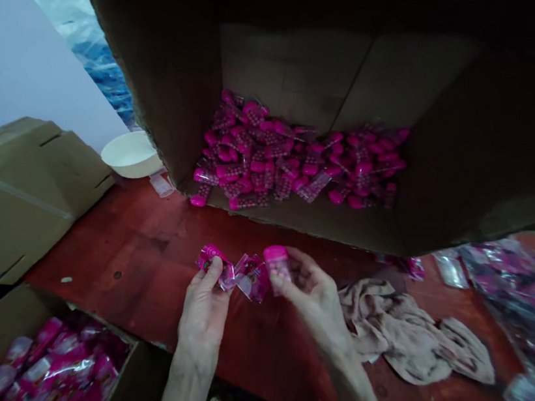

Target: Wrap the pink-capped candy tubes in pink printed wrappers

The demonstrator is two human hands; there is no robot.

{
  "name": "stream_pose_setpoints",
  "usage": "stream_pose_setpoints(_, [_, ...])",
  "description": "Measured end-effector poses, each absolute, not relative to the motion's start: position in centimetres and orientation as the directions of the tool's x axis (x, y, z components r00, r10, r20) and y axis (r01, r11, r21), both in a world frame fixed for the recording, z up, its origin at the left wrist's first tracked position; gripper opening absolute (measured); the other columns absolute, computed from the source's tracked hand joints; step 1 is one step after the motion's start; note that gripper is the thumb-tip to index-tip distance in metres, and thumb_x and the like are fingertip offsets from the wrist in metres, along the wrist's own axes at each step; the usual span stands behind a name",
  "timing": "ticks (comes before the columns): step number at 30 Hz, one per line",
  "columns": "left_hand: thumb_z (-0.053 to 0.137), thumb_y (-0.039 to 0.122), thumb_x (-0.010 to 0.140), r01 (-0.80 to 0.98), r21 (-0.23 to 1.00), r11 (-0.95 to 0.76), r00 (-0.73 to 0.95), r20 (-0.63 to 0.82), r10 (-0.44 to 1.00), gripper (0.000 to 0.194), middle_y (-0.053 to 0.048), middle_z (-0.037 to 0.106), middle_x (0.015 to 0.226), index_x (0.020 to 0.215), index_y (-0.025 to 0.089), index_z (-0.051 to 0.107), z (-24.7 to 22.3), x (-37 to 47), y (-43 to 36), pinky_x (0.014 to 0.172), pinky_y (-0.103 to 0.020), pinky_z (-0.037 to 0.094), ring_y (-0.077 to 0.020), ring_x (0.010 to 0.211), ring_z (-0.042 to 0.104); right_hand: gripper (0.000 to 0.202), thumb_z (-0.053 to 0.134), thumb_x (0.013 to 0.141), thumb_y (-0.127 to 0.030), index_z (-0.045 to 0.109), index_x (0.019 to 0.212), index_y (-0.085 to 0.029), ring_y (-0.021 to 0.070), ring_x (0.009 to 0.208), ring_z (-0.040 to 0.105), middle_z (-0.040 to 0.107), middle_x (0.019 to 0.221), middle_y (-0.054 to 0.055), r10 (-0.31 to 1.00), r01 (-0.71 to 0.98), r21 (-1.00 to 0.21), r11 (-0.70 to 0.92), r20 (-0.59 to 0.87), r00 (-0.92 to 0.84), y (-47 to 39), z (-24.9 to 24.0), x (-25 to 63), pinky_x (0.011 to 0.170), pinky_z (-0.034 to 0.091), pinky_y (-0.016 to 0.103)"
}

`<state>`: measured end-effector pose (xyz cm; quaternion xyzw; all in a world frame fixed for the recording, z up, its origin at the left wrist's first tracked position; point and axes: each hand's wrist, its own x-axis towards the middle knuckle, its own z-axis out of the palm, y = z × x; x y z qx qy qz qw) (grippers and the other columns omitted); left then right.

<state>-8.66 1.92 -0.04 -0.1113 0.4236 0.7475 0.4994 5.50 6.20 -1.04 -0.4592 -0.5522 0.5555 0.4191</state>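
My left hand (209, 291) pinches a pink printed wrapper (253, 277) of clear and pink film, which stretches to the right above the red table (142, 250). Just right of the wrapper, my right hand (308, 285) grips a small clear container (278, 268) with a pink cap, tilted, with small round pieces inside. Behind both hands, a large cardboard box (289, 220) lies with its open side toward me. Many similar pink-capped containers (273, 155) are heaped inside it.
A crumpled cloth (417, 338) lies right of my right arm. Plastic-wrapped pink packs (521, 293) are at the far right. An open box of pink packets (63, 364) stands lower left. Beyond are folded cardboard (16, 194) and a white bowl (130, 155).
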Motion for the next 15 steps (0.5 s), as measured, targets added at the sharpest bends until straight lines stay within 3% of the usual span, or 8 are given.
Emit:
stream_pose_setpoints(3, [0.069, 0.014, 0.07, -0.828, 0.549, -0.113, -0.471, -0.572, 0.672, 0.006, 0.002, 0.064, 0.06, 0.065, 0.014, 0.066, -0.3, -8.1, 2.0, 0.06, -0.019, 0.047, -0.0074, 0.056, 0.057, 0.042, 0.066, 0.073, -0.025, 0.055, 0.113, -0.02, 0.0187, 0.086, 0.063, 0.066, 0.103, 0.008, 0.964, -0.048, -0.993, -0.104, -0.088, -0.249, 3.1, -0.2, 4.8, 0.072, 0.053, 0.03])
stream_pose_setpoints(8, [0.068, 0.017, 0.071, -0.834, 0.546, -0.083, -0.451, -0.585, 0.674, 0.003, -0.001, 0.066, 0.065, 0.071, 0.014, 0.067, -0.3, -7.4, 2.3, 0.062, -0.023, 0.048, -0.0101, 0.059, 0.059, 0.043, 0.063, 0.076, -0.022, 0.052, 0.118, -0.022, 0.0202, 0.093, 0.062, 0.064, 0.108, 0.008, 0.977, 0.017, -1.0, -0.026, -0.029, -0.213, 0.7, 0.1, 4.1, 0.082, 0.051, 0.035])
stream_pose_setpoints(12, [0.069, 0.017, 0.071, -0.843, 0.528, -0.101, -0.447, -0.586, 0.676, 0.004, -0.001, 0.066, 0.068, 0.073, 0.014, 0.066, -0.3, -7.0, 2.5, 0.066, -0.024, 0.048, -0.0104, 0.063, 0.06, 0.042, 0.058, 0.08, -0.023, 0.05, 0.121, -0.023, 0.0214, 0.09, 0.06, 0.061, 0.105, 0.009, 0.988, 0.263, -0.957, 0.121, 0.09, -0.129, 1.1, -1.2, 5.2, 0.077, 0.051, 0.035])
stream_pose_setpoints(15, [0.071, 0.016, 0.068, -0.827, 0.55, -0.117, -0.469, -0.558, 0.685, 0.006, 0.002, 0.065, 0.065, 0.072, 0.015, 0.066, -0.6, -6.7, 2.5, 0.068, -0.024, 0.047, -0.0093, 0.062, 0.059, 0.033, 0.052, 0.083, -0.03, 0.057, 0.113, -0.019, 0.0262, 0.086, 0.057, 0.06, 0.096, 0.012, 0.977, 0.561, -0.802, 0.207, 0.195, -0.082, 2.1, -2.8, 7.2, 0.076, 0.048, 0.045])
